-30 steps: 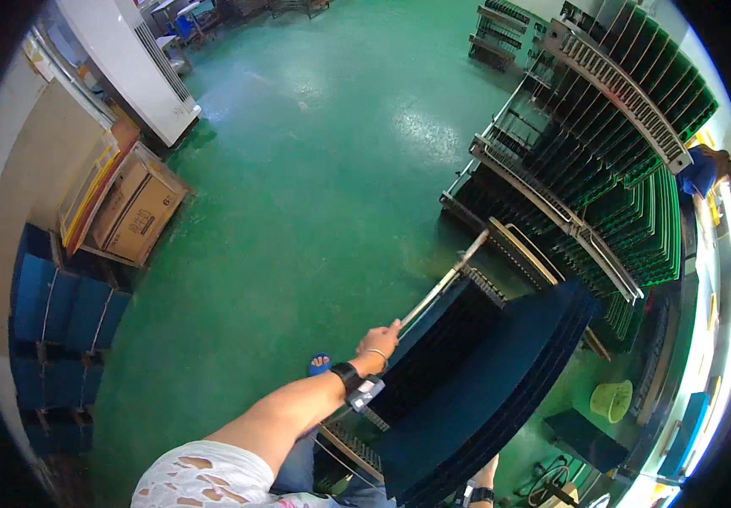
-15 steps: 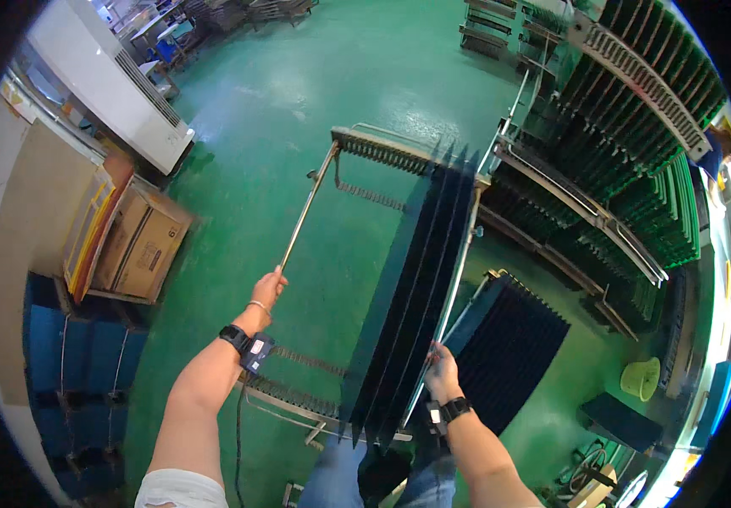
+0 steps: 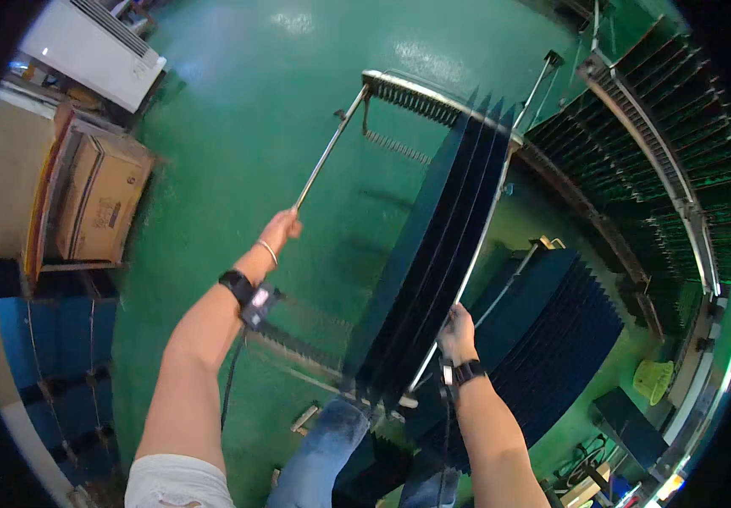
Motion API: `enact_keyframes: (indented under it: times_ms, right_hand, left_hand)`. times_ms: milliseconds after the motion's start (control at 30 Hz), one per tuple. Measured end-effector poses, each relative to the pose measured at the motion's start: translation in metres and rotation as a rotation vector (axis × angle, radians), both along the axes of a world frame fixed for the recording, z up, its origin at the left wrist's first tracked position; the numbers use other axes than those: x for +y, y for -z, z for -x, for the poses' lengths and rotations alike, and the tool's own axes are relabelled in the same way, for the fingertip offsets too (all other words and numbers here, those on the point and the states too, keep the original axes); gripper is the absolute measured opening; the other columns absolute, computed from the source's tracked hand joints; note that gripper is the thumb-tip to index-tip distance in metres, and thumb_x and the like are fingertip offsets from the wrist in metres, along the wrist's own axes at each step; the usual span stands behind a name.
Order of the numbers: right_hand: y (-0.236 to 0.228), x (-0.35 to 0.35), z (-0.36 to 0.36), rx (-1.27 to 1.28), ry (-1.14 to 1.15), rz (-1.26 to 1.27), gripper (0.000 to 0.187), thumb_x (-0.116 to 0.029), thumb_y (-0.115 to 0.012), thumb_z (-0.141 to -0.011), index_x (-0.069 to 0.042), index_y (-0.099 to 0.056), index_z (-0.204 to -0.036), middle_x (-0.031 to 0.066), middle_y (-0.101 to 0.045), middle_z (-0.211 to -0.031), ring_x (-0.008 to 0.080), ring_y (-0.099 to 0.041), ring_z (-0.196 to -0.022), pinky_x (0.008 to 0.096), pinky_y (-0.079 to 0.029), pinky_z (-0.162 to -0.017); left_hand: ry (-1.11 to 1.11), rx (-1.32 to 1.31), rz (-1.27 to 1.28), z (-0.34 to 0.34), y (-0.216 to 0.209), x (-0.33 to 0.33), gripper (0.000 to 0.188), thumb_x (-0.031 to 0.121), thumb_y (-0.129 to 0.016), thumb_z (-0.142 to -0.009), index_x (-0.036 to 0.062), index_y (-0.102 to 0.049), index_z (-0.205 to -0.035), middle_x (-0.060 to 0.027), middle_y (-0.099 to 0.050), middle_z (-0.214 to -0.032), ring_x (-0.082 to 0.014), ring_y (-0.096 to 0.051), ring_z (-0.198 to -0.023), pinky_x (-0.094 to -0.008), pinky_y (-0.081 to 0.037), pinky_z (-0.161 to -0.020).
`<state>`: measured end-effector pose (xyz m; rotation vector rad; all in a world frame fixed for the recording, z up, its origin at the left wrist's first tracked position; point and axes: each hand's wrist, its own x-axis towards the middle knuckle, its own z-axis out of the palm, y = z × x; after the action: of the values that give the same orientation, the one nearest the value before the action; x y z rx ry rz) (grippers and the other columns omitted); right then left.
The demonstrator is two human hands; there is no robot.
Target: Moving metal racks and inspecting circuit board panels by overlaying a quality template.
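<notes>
A metal rack (image 3: 326, 157) with slotted, coil-like end bars is held out before me, above the green floor. Several thin dark panels (image 3: 438, 233) stand side by side in its right part; its left part shows bare floor through the frame. My left hand (image 3: 282, 232) is closed around the left side rail. On the opposite side, my right hand (image 3: 457, 333) grips the right rail, close beside the panels. Both wrists wear black bands with small devices. The rack's near end, above my legs, is blurred.
Another rack filled with dark panels (image 3: 552, 339) stands on the floor to my right. Larger racks of panels (image 3: 662, 127) line the far right. A cardboard box (image 3: 105, 199) and a white cabinet (image 3: 86, 55) are at left. A yellow basket (image 3: 652, 381) sits at lower right.
The held rack has shifted up and slightly right in the picture, with both hands still on its rails. The surroundings have shifted too as my view turned, and the filled rack at right appears larger.
</notes>
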<state>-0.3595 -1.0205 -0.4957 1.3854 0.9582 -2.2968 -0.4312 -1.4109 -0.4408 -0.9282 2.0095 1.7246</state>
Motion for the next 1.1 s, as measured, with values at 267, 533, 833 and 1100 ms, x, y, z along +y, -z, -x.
enact_keyframes:
  times_ms: [267, 533, 833, 1100]
  right_hand:
    - [0.071, -0.007, 0.016, 0.099, -0.166, -0.111, 0.032, -0.005, -0.045, -0.081, -0.002, -0.048, -0.113, 0.0073, -0.053, -0.091, 0.0196, -0.05, -0.081, 0.0325, -0.041, -0.071]
    - [-0.078, -0.019, 0.075, 0.223, -0.741, -0.626, 0.042, -0.027, -0.046, -0.087, 0.0, -0.044, -0.119, 0.0117, -0.061, -0.085, 0.0165, -0.059, -0.07, 0.0301, -0.047, -0.063]
    - [-0.047, -0.065, 0.11, 0.099, -1.328, -1.253, 0.045, -0.033, -0.052, -0.073, 0.006, -0.057, -0.095, 0.0282, -0.057, -0.097, 0.0401, -0.054, -0.096, 0.0429, -0.043, -0.085]
    - [-0.098, -0.074, 0.108, 0.118, -1.272, -1.381, 0.03, -0.019, -0.049, -0.07, 0.008, -0.058, -0.078, 0.0298, -0.058, -0.087, 0.042, -0.056, -0.087, 0.0448, -0.044, -0.079]
  left_hand:
    - [0.066, 0.128, 0.014, -0.073, -0.039, 0.03, 0.058, 0.042, -0.035, -0.091, 0.003, -0.03, -0.133, -0.0121, -0.025, -0.139, -0.0219, -0.021, -0.13, -0.033, -0.015, -0.106]
    - [0.644, -0.304, 0.219, -0.331, -0.11, 0.093, 0.072, 0.05, -0.053, -0.078, -0.0041, -0.039, -0.123, -0.0265, -0.041, -0.124, -0.0354, -0.037, -0.119, -0.0409, -0.03, -0.099]
    - [0.72, -0.668, 0.426, -0.421, -0.132, 0.189, 0.071, 0.052, -0.059, -0.069, 0.0154, -0.038, -0.127, -0.0189, -0.038, -0.123, -0.0378, -0.046, -0.104, -0.0449, -0.041, -0.085]
    - [0.735, -0.669, 0.446, -0.407, -0.135, 0.185, 0.066, 0.051, -0.059, -0.07, 0.0155, -0.042, -0.123, -0.0155, -0.044, -0.115, -0.035, -0.049, -0.102, -0.0425, -0.043, -0.083]
